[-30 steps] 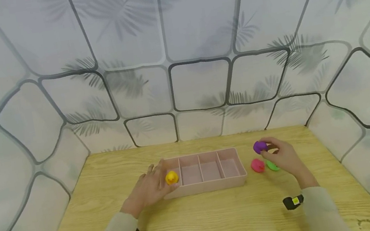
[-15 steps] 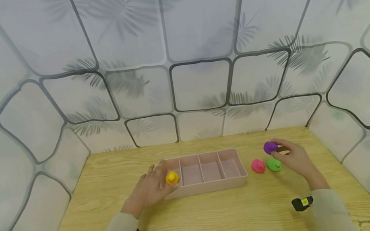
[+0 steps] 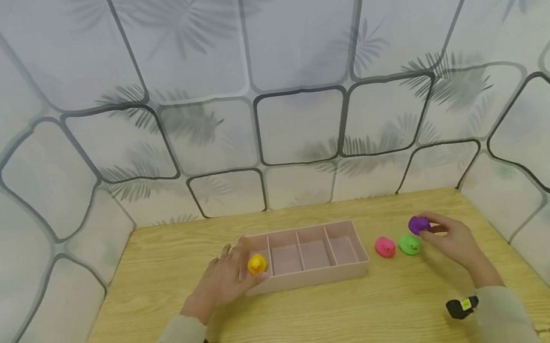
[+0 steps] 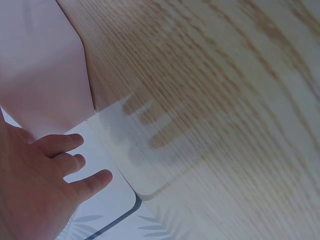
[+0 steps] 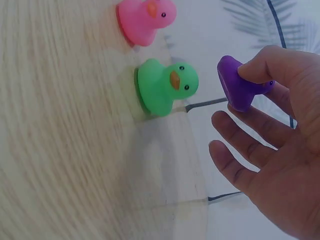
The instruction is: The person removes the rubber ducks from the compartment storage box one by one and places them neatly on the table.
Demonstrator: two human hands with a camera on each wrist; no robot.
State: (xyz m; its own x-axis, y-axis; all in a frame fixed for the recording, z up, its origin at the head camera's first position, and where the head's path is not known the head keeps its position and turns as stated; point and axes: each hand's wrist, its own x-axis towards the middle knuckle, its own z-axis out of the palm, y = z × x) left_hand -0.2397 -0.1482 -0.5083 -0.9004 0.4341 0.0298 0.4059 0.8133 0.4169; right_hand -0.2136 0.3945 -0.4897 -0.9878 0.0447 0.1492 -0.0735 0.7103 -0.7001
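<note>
My right hand point(image 3: 450, 237) pinches a purple rubber duck point(image 3: 419, 225) between thumb and fingers, held off the table and tilted in the right wrist view. A green rubber duck point(image 5: 162, 86) stands upright close by, with a pink rubber duck point(image 5: 146, 21) beyond it. My left hand point(image 3: 223, 277) rests against the left end of a pink divided box point(image 3: 306, 278), fingers spread, thumb along its front rim. A yellow rubber duck point(image 3: 256, 264) sits in the leftmost compartment. In the left wrist view, several fingers extend beside the box wall; the thumb is hidden.
The box has thin dividers between its compartments, open at the top. A wooden table point(image 3: 302, 331) lies under everything. Patterned panels point(image 3: 300, 125) enclose it at the back and both sides. Each wrist wears a dark camera strap, such as the right wrist camera point(image 3: 461, 308).
My right hand has carried the purple duck to the right and nearer, past the green duck, which is now uncovered. My left hand and the box hold their place.
</note>
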